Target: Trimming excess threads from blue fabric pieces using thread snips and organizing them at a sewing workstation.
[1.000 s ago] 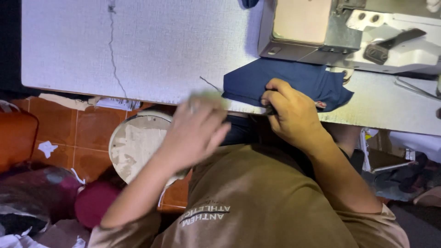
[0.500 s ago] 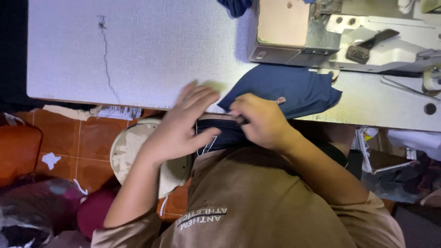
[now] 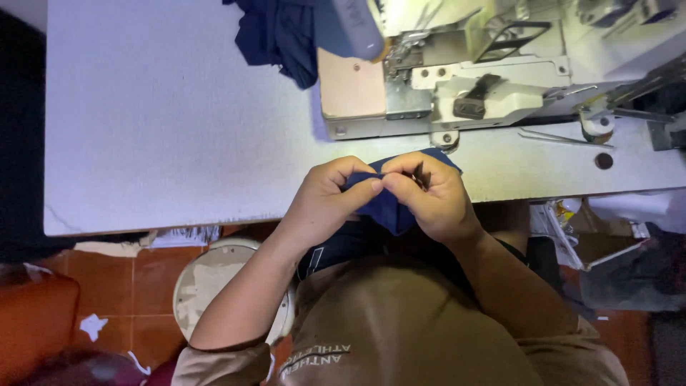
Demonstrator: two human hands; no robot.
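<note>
Both hands met at the near edge of the pale grey sewing table [image 3: 164, 143]: the left hand [image 3: 325, 200] and right hand [image 3: 432, 196] pinched a folded navy fabric piece [image 3: 382, 207] just before the cream industrial sewing machine [image 3: 486, 86].

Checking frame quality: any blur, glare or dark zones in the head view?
Head view: both hands and the navy fabric piece sharp; white table evenly lit, no glare; sewing machine bright, slightly washed out; floor dim, left edge nearly black.
</note>
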